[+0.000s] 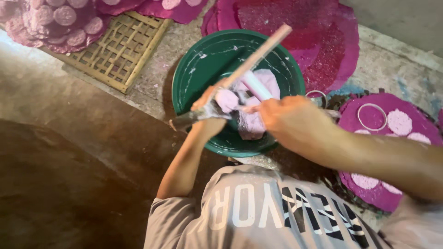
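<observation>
Grey shirt (258, 212) sits below the green basin (203, 60). Over the basin, left hand (207, 108) fingers clamp a wooden stick (258, 53); right hand (295, 122) fingers pinch pale pink dough (251, 122).

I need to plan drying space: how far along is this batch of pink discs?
Done: pale discs lie on the right magenta mat, and more discs lie top left. In hand: the left hand grips a wooden-handled tool over the green basin; the right hand is at the pink dough. Left: dough lumps remain, and a metal ring lies empty.
</observation>
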